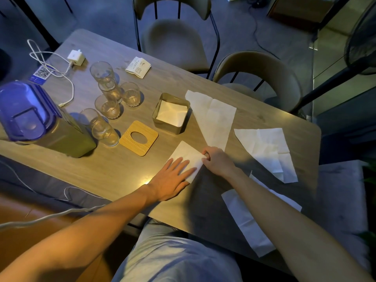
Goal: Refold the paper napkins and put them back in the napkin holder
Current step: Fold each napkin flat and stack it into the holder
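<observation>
Two hands: both on folded napkin [186, 157]
left hand [169, 177]: open, flat, pressing it down
right hand [216, 159]: pinching its edge
holder [170, 113]: lid [138, 137] off, napkins inside

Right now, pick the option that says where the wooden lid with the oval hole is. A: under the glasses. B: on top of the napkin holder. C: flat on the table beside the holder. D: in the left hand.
C: the wooden lid lies flat on the table, apart from the open napkin holder, which shows napkins inside.
</observation>
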